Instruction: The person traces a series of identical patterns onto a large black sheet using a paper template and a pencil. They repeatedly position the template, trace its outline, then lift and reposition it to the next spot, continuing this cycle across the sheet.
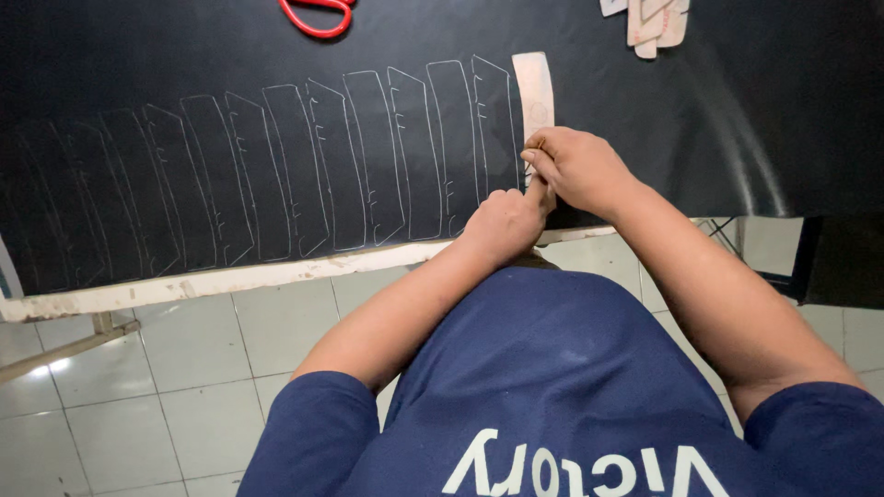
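Left hand (pixel 505 221) fisted, knuckles up, forearm from 7 o'clock. Right hand (pixel 578 167) curled, fingertips pinched, touching left; forearm from 4 o'clock.

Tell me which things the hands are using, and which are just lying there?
In use: left hand, right hand, tan template strip, black sheet with traced outlines, a marking tool, mostly hidden.
Lying about: red loop, spare tan templates.
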`<state>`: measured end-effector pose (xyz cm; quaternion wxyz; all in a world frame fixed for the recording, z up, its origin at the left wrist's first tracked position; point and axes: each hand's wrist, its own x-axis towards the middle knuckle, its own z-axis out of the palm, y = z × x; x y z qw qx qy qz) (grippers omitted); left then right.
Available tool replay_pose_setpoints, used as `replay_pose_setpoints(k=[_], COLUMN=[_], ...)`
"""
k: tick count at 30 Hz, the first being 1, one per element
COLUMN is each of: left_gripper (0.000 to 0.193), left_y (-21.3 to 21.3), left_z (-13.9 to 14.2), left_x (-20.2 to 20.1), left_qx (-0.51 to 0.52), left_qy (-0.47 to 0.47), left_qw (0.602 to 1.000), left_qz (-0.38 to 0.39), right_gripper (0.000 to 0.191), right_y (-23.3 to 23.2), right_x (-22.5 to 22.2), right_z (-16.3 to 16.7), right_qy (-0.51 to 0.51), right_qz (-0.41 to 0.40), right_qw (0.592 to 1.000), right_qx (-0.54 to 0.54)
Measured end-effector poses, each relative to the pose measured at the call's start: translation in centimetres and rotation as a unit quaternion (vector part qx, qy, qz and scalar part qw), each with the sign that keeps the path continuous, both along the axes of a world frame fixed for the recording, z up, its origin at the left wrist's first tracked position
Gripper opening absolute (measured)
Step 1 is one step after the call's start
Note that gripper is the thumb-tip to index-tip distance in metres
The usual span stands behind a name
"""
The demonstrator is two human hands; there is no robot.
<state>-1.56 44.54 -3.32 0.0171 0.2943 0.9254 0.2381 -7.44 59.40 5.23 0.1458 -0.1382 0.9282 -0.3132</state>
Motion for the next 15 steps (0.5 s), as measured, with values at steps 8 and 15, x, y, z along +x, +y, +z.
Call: replay_pose_setpoints(k=[8,15], left_gripper=[0.028,0.035], left_y=[-1.2,-1.2], left_z=[1.4,1.3], left_x=[-0.2,-0.2], left_qx=[-0.042,-0.04], left_qy=[0.142,0.109], left_qw=[0.988,0.993], left_qz=[-0.042,-0.038], right_gripper=[0.016,0.013], right_y=[0.0,-0.4], right_x=[-6.3,-11.2], right_z=[-2.7,-3.5], right_qy=[0.232,0.233], right_qz=[0.037,0.023], right_qw=[0.972,0.971], right_qx=[-0.01,-0.042])
